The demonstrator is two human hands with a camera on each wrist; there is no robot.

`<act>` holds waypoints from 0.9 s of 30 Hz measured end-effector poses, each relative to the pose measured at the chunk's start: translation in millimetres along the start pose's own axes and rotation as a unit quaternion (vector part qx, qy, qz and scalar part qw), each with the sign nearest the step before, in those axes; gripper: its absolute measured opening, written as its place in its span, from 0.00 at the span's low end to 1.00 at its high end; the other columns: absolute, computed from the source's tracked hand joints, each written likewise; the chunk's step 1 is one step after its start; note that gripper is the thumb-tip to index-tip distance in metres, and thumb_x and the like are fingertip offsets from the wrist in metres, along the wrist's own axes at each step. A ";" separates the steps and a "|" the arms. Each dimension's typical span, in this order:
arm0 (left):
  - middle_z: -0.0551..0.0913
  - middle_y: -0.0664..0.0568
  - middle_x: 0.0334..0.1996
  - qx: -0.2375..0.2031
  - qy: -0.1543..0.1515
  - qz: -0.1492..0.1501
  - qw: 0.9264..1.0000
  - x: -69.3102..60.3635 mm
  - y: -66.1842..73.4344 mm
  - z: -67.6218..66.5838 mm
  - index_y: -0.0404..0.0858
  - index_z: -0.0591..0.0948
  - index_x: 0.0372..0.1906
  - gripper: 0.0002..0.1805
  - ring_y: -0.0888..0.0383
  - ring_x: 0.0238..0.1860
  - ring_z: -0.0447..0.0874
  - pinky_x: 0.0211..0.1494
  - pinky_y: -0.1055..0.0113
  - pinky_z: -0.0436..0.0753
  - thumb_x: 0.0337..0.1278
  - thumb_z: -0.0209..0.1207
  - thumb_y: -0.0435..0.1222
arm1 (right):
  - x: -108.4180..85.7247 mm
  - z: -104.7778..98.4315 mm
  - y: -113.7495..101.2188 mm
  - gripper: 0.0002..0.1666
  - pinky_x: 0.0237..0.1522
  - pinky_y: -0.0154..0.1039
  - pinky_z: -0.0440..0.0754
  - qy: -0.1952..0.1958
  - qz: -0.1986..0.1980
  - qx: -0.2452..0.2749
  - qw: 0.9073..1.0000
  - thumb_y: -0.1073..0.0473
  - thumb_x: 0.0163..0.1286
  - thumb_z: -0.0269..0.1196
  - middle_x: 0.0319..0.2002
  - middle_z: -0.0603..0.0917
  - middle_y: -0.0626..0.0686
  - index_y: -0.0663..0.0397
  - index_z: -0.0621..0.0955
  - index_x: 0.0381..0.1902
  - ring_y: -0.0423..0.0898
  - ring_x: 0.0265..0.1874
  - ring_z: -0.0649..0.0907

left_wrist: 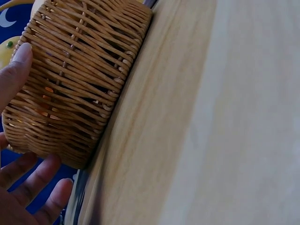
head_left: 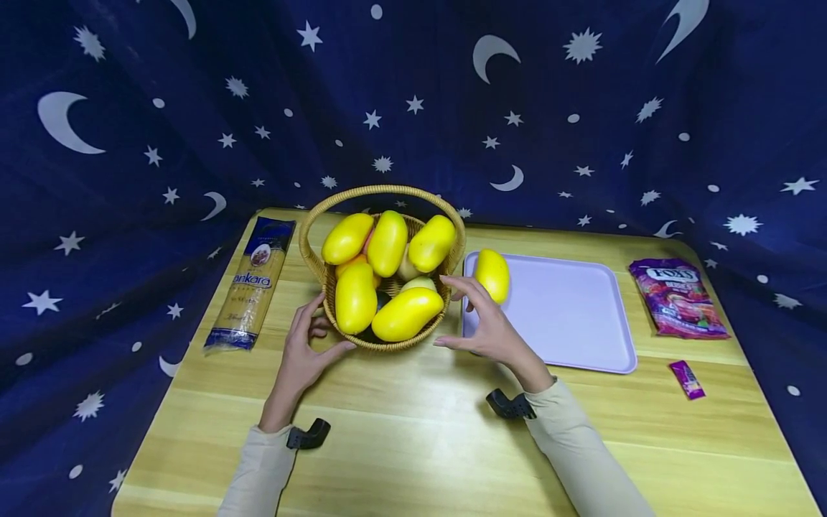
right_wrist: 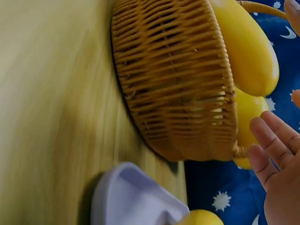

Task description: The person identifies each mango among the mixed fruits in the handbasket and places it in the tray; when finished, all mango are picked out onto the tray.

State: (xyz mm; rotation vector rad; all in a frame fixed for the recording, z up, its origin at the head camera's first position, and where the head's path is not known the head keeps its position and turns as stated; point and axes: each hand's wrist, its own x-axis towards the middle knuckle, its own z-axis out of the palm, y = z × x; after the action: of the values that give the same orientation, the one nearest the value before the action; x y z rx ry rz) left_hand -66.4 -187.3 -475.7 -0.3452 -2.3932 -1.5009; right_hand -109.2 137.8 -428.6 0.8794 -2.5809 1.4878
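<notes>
1. Basket [left_wrist: 77, 75] of woven wicker with a tall arched handle [head_left: 384, 189], upright on the wooden table [head_left: 400, 438] toward its back edge, between a spaghetti packet [head_left: 250, 287] on the left and a lilac tray [head_left: 568, 305] on the right.
2. Inside the basket, five yellow mangoes [head_left: 388, 244] heaped up to the rim and above it, with paler and orange fruit partly hidden underneath.
3. Left hand [head_left: 305, 352] at the basket's near left side, thumb toward the front, fingers apart along the wall; cupping rather than pinching.
4. Right hand [head_left: 487, 327] on the opposite side, spread wide, thumb well away from the fingers; fingertips close to the rim, actual contact hard to tell.
5. On the tray, at its back left corner, a lone mango [head_left: 492, 276], just beyond the right hand.
6. Farther right on the table, a bag of Fox's sweets [head_left: 677, 298], with a small purple packet [head_left: 687, 380] nearer the front.
7. Main risk, by judgement: high-piled mangoes tumbling over the rim, from any tilt or jolt.
8. Also possible: a lopsided lift or a slip, from too loose a hold on the right.
9. Also possible: tray shoved or lone mango set rolling, from a rightward push of the basket or a brush of the right hand.
</notes>
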 end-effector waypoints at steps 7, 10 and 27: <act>0.72 0.34 0.55 -0.003 -0.003 -0.003 1.000 -0.1 -2.3 -0.5 0.29 0.62 0.72 0.54 0.41 0.43 0.79 0.42 0.50 0.82 0.33 0.76 0.23 | 9.4 4.7 -13.0 0.50 0.47 0.40 0.71 -0.014 0.016 0.016 1.000 0.64 0.48 0.78 0.61 0.73 0.63 0.61 0.68 0.68 0.57 0.48 0.75; 0.72 0.34 0.55 -0.003 -0.005 -0.006 1.000 0.0 -2.1 -0.8 0.29 0.62 0.72 0.53 0.42 0.43 0.79 0.43 0.50 0.82 0.33 0.76 0.23 | 11.7 9.7 3.4 0.50 0.51 0.45 0.73 -0.018 0.015 0.013 1.000 0.59 0.50 0.78 0.61 0.74 0.59 0.56 0.68 0.69 0.51 0.50 0.74; 0.72 0.34 0.54 0.000 -0.004 -0.012 1.000 0.7 -0.6 -0.5 0.29 0.63 0.71 0.53 0.40 0.43 0.79 0.43 0.49 0.82 0.33 0.77 0.24 | 19.7 19.6 13.5 0.40 0.46 0.48 0.76 -0.041 0.026 0.020 0.999 0.53 0.55 0.76 0.55 0.78 0.47 0.43 0.74 0.65 0.43 0.45 0.73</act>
State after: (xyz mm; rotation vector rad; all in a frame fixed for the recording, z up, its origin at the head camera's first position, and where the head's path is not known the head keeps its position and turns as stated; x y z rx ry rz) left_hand -67.3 -187.9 -475.8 -0.3252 -2.4122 -1.5115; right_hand -127.6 118.2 -444.0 0.9027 -2.6610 1.5555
